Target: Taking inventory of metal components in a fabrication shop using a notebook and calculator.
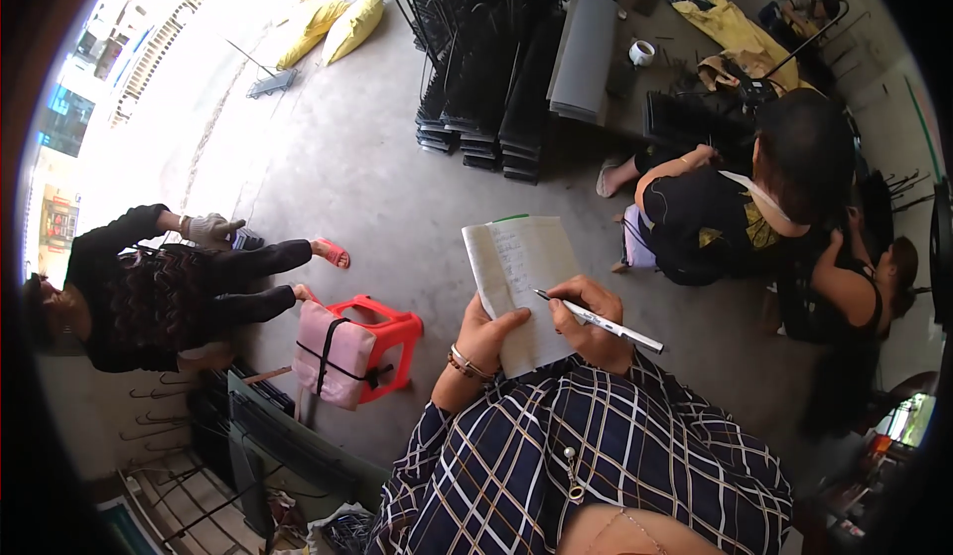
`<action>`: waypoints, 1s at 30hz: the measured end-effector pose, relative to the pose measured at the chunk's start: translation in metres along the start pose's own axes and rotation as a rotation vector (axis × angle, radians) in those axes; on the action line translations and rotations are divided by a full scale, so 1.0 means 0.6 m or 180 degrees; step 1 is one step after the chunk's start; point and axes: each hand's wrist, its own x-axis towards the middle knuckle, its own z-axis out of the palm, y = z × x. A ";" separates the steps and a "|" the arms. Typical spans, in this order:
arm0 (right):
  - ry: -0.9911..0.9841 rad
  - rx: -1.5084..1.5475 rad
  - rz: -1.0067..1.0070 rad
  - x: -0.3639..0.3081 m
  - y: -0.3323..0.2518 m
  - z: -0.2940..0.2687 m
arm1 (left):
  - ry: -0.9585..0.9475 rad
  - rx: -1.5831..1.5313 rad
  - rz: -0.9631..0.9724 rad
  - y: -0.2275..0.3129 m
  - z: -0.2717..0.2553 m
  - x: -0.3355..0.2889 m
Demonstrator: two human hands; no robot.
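In front of my chest, my left hand (484, 335) grips an open notebook (548, 247) by its lower left side, the thumb lying across the page. Handwriting covers part of the upper left of the paper. A white pen (620, 332) is pinched in my right hand (593, 319), its dark tip at the page's middle. Whether the tip touches the paper I cannot tell. Bracelets circle my left wrist, and my sleeves are dark checked cloth.
A red stool (397, 345) with a pink cushion (336, 354) stands at left, near a person in black (149, 297). Stacked black racks (496, 78) fill the far middle. At right sit co-workers, one in a black top (710, 212). Yellow sacks (352, 29) lie far left.
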 end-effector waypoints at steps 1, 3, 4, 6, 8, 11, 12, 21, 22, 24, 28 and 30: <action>0.0002 0.0004 0.0024 0.002 0.001 0.006 | -0.0034 0.0120 -0.0063 0.000 -0.004 -0.001; 0.0065 -0.0250 -0.0329 0.002 0.002 0.017 | -0.0057 0.0089 -0.0089 -0.001 -0.008 -0.002; 0.0063 -0.0255 -0.0308 -0.002 0.002 0.023 | -0.0073 0.0058 -0.0087 -0.002 -0.011 -0.004; 0.0048 -0.0213 -0.0251 -0.008 0.005 0.029 | -0.0124 0.0067 -0.0088 -0.003 -0.012 -0.005; 0.0037 -0.0234 -0.0247 -0.011 0.010 0.034 | -0.0160 0.0068 -0.0068 -0.005 -0.015 -0.007; -0.0006 -0.0165 -0.0100 -0.017 0.017 0.042 | -0.0114 0.0239 0.0086 -0.010 -0.020 -0.011; -0.0025 -0.0082 0.0058 -0.021 0.018 0.044 | -0.0137 0.0303 0.0103 -0.009 -0.021 -0.012; -0.0054 -0.0176 0.0019 -0.049 0.038 0.050 | -0.0117 0.0372 -0.0001 -0.026 -0.031 -0.021; -0.0073 -0.0174 0.0075 -0.052 0.040 0.051 | -0.0097 0.0384 -0.0074 -0.027 -0.031 -0.023; -0.0054 -0.0091 0.0219 -0.055 0.030 0.051 | -0.0174 0.0379 -0.0162 -0.026 -0.033 -0.028; 0.0045 0.0079 0.0466 -0.072 0.030 0.043 | -0.0438 0.0370 -0.0497 -0.025 -0.023 -0.038; 0.0007 0.0149 0.0429 -0.075 0.038 0.048 | -0.0389 0.0344 -0.0486 -0.031 -0.030 -0.042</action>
